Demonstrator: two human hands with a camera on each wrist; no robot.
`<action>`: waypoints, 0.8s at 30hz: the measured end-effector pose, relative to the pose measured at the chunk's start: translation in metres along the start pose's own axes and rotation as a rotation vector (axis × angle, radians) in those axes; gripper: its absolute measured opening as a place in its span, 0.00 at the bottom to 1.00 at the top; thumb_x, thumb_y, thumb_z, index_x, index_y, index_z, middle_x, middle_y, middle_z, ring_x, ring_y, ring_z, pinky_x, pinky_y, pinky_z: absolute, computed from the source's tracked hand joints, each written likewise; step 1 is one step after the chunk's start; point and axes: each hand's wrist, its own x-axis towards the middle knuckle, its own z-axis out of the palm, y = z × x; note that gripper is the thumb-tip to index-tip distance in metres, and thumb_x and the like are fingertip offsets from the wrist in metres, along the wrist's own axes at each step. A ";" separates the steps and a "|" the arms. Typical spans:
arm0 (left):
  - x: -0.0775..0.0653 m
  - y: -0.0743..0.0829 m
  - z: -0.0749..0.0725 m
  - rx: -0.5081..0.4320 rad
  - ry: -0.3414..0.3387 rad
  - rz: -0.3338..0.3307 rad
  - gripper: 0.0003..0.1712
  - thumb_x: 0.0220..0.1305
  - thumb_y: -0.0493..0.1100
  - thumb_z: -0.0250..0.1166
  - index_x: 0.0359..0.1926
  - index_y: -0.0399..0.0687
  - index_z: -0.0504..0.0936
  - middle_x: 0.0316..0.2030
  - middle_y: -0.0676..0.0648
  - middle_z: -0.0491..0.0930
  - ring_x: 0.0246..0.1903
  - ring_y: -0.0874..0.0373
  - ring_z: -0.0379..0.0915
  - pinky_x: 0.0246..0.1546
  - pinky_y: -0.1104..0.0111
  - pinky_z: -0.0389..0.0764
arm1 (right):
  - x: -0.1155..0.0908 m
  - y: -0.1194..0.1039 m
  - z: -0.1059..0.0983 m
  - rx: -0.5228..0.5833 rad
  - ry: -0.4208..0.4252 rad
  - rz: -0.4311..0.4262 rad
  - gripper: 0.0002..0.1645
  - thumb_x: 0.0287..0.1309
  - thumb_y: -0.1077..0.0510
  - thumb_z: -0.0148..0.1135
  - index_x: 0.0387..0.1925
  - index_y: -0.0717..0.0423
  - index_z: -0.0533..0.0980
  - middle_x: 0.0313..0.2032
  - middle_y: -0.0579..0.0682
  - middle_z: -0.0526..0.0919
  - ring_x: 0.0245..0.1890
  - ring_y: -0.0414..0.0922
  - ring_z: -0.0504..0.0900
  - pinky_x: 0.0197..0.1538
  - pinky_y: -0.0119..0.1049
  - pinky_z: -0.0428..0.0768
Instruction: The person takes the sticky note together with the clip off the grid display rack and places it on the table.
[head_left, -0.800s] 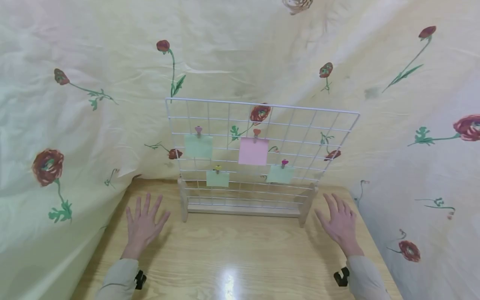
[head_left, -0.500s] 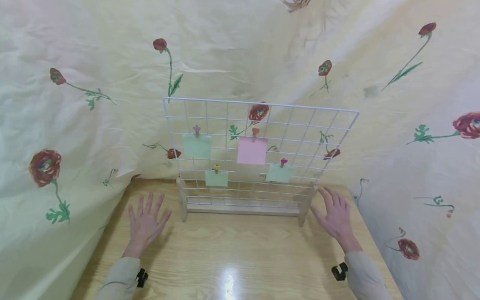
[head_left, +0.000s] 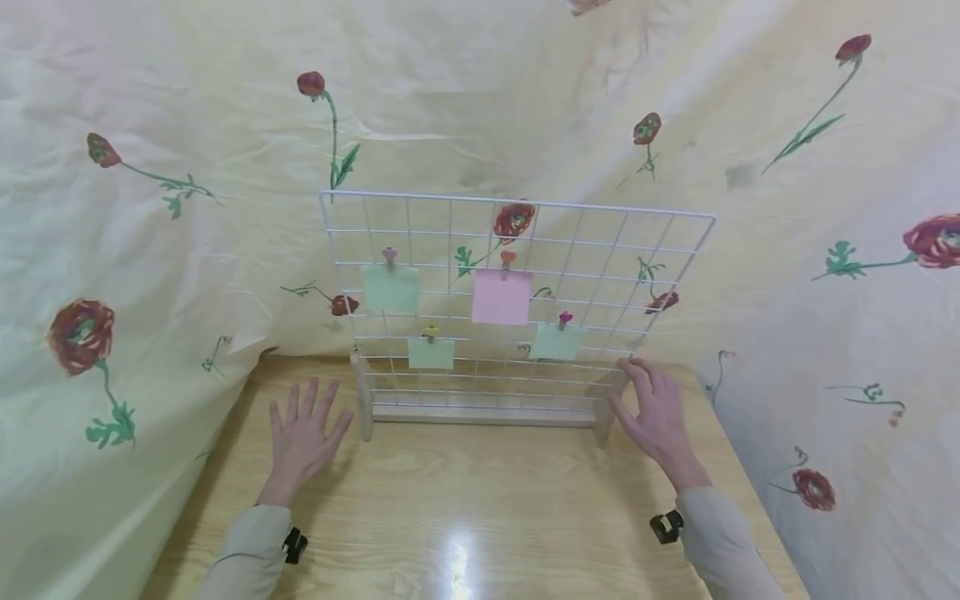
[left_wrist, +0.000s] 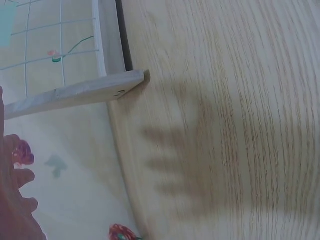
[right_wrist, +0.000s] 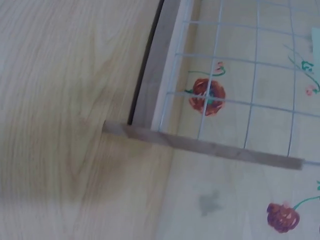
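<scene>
A white wire grid panel (head_left: 592, 242) stands upright in a wooden base (head_left: 480, 414), with notes clipped to it. Left of the base, my left hand (head_left: 302, 446) hovers with spread fingers and holds nothing; its shadow falls on the table in the left wrist view. My right hand (head_left: 658, 421) is beside the right wooden end piece (head_left: 611, 404), fingers extended towards its top; whether they touch it I cannot tell. The right wrist view shows that end piece but not the hand. In the left wrist view, the left end piece (left_wrist: 85, 92) is apart from the fingers (left_wrist: 22, 177).
A pink note (head_left: 501, 298), a larger green note (head_left: 391, 289) and two smaller green notes, left (head_left: 431, 353) and right (head_left: 558, 342), hang from heart-topped clips. Flower-printed cloth (head_left: 187, 275) encloses the wooden table (head_left: 480, 492) at the back and sides.
My right hand has moved left to the right end piece. My left hand has shifted slightly right and nearer the stand. The head view has tilted a little; the notes hang as before.
</scene>
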 end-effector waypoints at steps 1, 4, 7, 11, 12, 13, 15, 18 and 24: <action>0.000 0.001 0.000 -0.005 0.004 0.000 0.40 0.70 0.66 0.45 0.74 0.51 0.54 0.72 0.33 0.47 0.71 0.34 0.31 0.63 0.40 0.19 | 0.003 -0.001 0.001 0.003 0.013 -0.014 0.32 0.53 0.53 0.58 0.58 0.66 0.70 0.54 0.67 0.71 0.52 0.67 0.68 0.52 0.67 0.62; 0.002 0.003 0.000 -0.015 0.006 -0.002 0.39 0.70 0.64 0.46 0.74 0.51 0.54 0.72 0.33 0.47 0.71 0.33 0.31 0.63 0.40 0.19 | 0.010 -0.005 0.004 0.019 0.037 -0.035 0.30 0.56 0.53 0.57 0.56 0.68 0.70 0.53 0.68 0.72 0.52 0.67 0.69 0.53 0.66 0.62; 0.003 0.006 0.000 -0.024 0.009 0.004 0.39 0.70 0.64 0.47 0.74 0.51 0.55 0.72 0.32 0.46 0.70 0.33 0.33 0.64 0.37 0.22 | 0.016 -0.009 0.007 0.033 0.053 -0.037 0.28 0.59 0.53 0.56 0.56 0.69 0.71 0.52 0.69 0.72 0.52 0.66 0.69 0.54 0.65 0.64; 0.005 0.011 -0.002 -0.026 0.015 0.013 0.39 0.70 0.65 0.46 0.74 0.51 0.55 0.72 0.32 0.46 0.70 0.32 0.35 0.64 0.36 0.26 | 0.023 -0.013 0.009 0.058 0.090 -0.044 0.26 0.59 0.54 0.55 0.53 0.69 0.72 0.50 0.69 0.73 0.51 0.67 0.70 0.53 0.65 0.65; 0.005 0.013 -0.002 -0.025 0.019 0.016 0.39 0.70 0.65 0.46 0.74 0.51 0.55 0.72 0.31 0.47 0.70 0.32 0.36 0.64 0.35 0.27 | 0.025 -0.014 0.009 0.064 0.097 -0.046 0.26 0.58 0.55 0.55 0.53 0.69 0.72 0.50 0.69 0.73 0.51 0.67 0.70 0.53 0.64 0.65; 0.006 0.014 -0.002 -0.024 0.021 0.019 0.39 0.70 0.65 0.46 0.74 0.51 0.56 0.72 0.31 0.47 0.70 0.31 0.36 0.64 0.35 0.27 | 0.028 -0.015 0.010 0.070 0.105 -0.050 0.25 0.58 0.55 0.55 0.53 0.69 0.72 0.49 0.69 0.74 0.50 0.67 0.70 0.53 0.64 0.65; 0.006 0.017 -0.004 -0.029 0.023 0.027 0.38 0.70 0.64 0.47 0.74 0.51 0.55 0.71 0.31 0.47 0.69 0.31 0.37 0.64 0.36 0.27 | 0.033 -0.017 0.010 0.075 0.115 -0.057 0.25 0.58 0.56 0.56 0.52 0.69 0.73 0.49 0.69 0.74 0.50 0.66 0.71 0.52 0.63 0.66; 0.007 0.022 -0.006 -0.036 0.019 0.042 0.38 0.70 0.62 0.49 0.74 0.51 0.54 0.71 0.30 0.47 0.69 0.30 0.38 0.65 0.37 0.28 | 0.042 -0.021 0.010 0.082 0.119 -0.061 0.24 0.59 0.55 0.56 0.53 0.68 0.73 0.49 0.68 0.75 0.49 0.65 0.71 0.52 0.61 0.68; 0.009 0.033 -0.010 -0.032 -0.014 0.054 0.40 0.70 0.62 0.50 0.75 0.52 0.51 0.71 0.30 0.47 0.70 0.31 0.39 0.66 0.39 0.29 | 0.057 -0.031 0.009 0.115 0.114 -0.057 0.23 0.60 0.55 0.55 0.53 0.67 0.73 0.50 0.67 0.74 0.51 0.65 0.70 0.52 0.61 0.67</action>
